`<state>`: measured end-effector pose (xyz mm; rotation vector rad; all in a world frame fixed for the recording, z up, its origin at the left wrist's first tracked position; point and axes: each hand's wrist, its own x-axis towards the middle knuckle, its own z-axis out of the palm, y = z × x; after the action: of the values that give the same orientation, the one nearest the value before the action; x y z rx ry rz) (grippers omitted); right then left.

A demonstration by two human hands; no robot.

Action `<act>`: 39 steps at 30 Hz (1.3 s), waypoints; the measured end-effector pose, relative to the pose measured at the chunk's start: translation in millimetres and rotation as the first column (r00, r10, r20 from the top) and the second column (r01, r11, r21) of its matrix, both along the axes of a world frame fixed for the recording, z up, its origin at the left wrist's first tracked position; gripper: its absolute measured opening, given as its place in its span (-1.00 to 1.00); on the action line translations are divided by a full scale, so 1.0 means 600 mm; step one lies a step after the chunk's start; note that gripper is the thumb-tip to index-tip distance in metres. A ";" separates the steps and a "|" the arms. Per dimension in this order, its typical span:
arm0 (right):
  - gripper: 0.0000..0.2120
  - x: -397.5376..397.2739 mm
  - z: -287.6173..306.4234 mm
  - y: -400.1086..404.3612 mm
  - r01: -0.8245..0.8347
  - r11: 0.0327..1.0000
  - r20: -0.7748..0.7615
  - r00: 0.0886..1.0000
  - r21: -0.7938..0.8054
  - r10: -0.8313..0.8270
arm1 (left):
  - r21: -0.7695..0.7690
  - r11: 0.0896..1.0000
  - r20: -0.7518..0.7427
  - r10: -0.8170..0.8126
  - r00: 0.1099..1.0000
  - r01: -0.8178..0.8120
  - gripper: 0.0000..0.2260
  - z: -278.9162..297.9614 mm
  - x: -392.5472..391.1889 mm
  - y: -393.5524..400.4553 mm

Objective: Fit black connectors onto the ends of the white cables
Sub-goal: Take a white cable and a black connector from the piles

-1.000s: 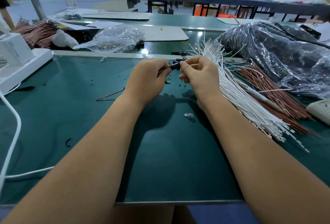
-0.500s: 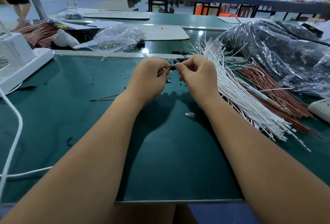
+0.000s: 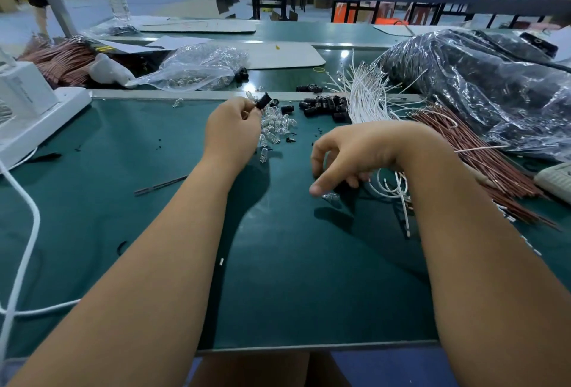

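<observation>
Green bench (image 3: 92, 216), left grip (image 3: 231, 130) pinching connector (image 3: 263, 100)

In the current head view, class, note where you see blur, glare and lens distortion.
Head view: the right hand is motion-blurred, the left hand with its black connector sharper; glare glints on the dark plastic bag; the wide lens bows the green table at its edges; the background is soft.

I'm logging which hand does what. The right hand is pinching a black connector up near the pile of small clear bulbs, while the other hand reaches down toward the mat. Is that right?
Not quite: in the head view it is the left hand that pinches the black connector up near the pile of small clear bulbs. The right hand is the one that reaches down toward the mat.
</observation>
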<state>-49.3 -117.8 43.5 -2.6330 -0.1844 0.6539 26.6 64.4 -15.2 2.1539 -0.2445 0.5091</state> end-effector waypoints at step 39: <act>-0.90 0.047 -0.089 0.042 0.165 0.321 0.088 0.759 0.933 -0.646 | -0.169 0.932 -0.169 -0.346 0.923 0.319 -0.89 0.007 -0.028 -0.003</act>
<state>-21.2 -92.4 -10.1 -1.5577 0.0529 -0.2757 9.8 62.4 -11.1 1.9554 -0.4436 0.1120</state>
